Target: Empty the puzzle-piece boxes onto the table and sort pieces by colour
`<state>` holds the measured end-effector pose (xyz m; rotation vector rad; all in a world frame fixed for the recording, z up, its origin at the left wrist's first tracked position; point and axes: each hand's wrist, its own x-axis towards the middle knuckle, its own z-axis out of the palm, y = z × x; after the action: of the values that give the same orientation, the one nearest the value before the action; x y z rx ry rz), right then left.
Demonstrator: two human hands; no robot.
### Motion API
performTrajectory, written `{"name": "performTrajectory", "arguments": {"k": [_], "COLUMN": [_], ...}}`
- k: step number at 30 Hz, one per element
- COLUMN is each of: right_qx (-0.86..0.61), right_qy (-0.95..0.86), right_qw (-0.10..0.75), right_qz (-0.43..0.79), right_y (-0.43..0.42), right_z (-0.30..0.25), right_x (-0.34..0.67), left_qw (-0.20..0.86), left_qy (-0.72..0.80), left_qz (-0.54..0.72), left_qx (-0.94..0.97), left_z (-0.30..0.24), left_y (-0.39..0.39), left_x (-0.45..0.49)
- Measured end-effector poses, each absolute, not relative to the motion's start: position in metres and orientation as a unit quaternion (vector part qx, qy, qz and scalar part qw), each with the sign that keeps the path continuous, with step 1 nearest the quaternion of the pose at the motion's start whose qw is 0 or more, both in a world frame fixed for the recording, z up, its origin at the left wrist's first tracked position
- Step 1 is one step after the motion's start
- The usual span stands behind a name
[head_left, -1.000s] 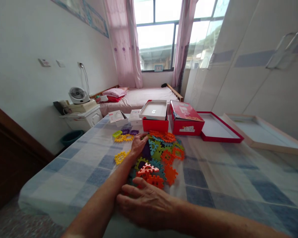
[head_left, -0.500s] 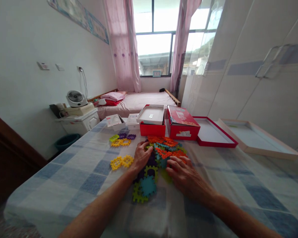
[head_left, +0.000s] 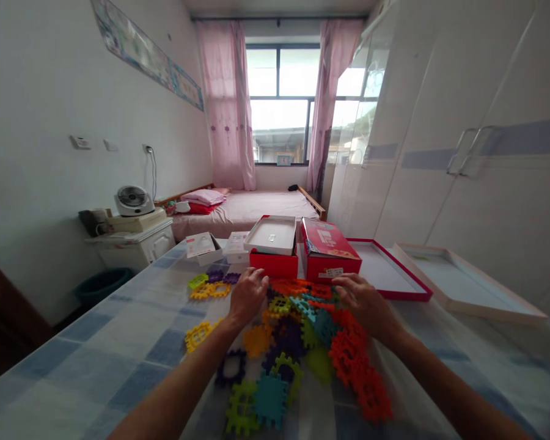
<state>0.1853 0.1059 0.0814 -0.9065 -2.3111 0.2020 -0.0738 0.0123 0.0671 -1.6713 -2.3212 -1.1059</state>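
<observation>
A loose heap of toothed plastic building pieces in several colours lies between my hands. My left hand (head_left: 249, 297) is at its far left edge, near the red box, fingers stretched forward and holding nothing I can see. At the far right edge, my right hand (head_left: 363, 304) has its fingers apart, close to the orange pieces at the back. A chain of orange-red pieces (head_left: 355, 360) runs toward me on the right. Nearer me are a teal piece (head_left: 270, 398), a green window-shaped piece (head_left: 242, 408) and a dark purple frame (head_left: 231, 368). My left forearm partly hides some yellow pieces (head_left: 198, 335).
Behind the heap stand a red box (head_left: 274, 265) with a white tray on top and a second red box (head_left: 332, 250). Two shallow lids, one red-rimmed (head_left: 387, 269) and one cream (head_left: 470, 284), lie at right. Small white boxes (head_left: 203, 245) stand at back left.
Both hands have moved forward and farther apart. The heap has spread, with orange-red pieces now at the right front and a purple frame and yellow pieces uncovered. The view has tilted upward.
</observation>
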Motion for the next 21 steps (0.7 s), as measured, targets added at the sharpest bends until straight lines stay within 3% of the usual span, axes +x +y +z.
{"name": "performTrajectory", "arguments": {"k": [11,21], "right_qx": [-0.382,-0.349], "right_qy": [-0.872,-0.895], "right_qw": [0.277,0.220], "right_qz": [0.128,0.169], "right_y": [0.170,0.165], "right_z": [0.055,0.063], "right_x": [0.148,0.129], "left_qw": [0.012,-0.065], "left_qy": [-0.765,-0.735], "left_qz": [-0.347,-0.356], "left_qx": [-0.543,-0.573], "left_z": [0.059,0.039], "left_y": [0.070,0.074], "left_x": [-0.099,-0.091]}}
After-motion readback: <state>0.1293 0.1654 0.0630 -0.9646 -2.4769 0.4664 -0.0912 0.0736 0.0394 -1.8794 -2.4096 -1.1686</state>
